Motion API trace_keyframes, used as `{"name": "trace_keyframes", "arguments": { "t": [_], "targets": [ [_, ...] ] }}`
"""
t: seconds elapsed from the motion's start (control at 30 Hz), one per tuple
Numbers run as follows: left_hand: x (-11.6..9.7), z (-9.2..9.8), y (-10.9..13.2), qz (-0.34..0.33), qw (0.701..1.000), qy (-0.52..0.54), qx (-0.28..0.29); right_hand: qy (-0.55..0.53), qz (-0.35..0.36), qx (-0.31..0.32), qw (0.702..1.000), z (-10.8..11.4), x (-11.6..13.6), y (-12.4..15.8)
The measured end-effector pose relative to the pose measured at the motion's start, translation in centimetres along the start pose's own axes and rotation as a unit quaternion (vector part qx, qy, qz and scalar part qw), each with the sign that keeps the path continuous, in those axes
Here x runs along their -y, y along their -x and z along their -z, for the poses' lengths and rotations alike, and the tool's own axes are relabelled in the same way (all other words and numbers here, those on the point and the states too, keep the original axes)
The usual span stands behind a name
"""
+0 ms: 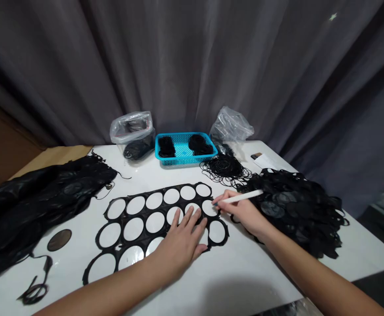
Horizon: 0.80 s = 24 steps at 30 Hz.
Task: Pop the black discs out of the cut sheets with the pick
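Perforated black sheet (145, 213) lies beneath my left hand (182, 241), palm down with fingers spread, holding nothing that I can see. My right hand (240, 210) pinches a white pen-shaped tool (244, 196) in a narrow grip, its blue tip by a round hole near the sheet's right end. Just right of that grip I see a heap of black scraps (297, 206); beyond it, thin black loops (225, 166), then a turquoise basket (187, 159) between two clear plastic bags (131, 127) (230, 125). Well left of both hands lies crumpled black material (47, 193).
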State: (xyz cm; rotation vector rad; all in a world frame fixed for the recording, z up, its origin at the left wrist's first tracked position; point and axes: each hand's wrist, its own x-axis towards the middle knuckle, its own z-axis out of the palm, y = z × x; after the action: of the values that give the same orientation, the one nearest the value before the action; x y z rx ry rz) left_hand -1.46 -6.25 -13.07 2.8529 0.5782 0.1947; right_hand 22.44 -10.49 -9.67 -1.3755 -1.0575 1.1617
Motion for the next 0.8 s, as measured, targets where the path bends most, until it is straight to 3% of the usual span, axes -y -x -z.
{"name": "trace_keyframes", "arguments": {
  "t": [0.1, 0.23, 0.6, 0.8],
  "targets": [
    [-0.4, -0.5, 0.3, -0.021, 0.999, -0.023, -0.027, 0.147, 0.041, 0.036, 0.988, -0.8, -1.9, 0.4],
    [-0.4, -0.6, 0.6, -0.059, 0.997, 0.001, -0.052, 0.200, 0.069, 0.056, 0.976, -0.7, -2.5, 0.6],
    [-0.4, 0.2, 0.2, -0.048, 0.999, 0.012, -0.012, 0.266, 0.090, 0.054, 0.958, -0.7, -2.1, 0.8],
    [-0.4, 0.1, 0.3, -0.045, 0.998, 0.029, -0.021, 0.226, 0.081, 0.051, 0.969, -0.7, -2.2, 0.8]
  ]
}}
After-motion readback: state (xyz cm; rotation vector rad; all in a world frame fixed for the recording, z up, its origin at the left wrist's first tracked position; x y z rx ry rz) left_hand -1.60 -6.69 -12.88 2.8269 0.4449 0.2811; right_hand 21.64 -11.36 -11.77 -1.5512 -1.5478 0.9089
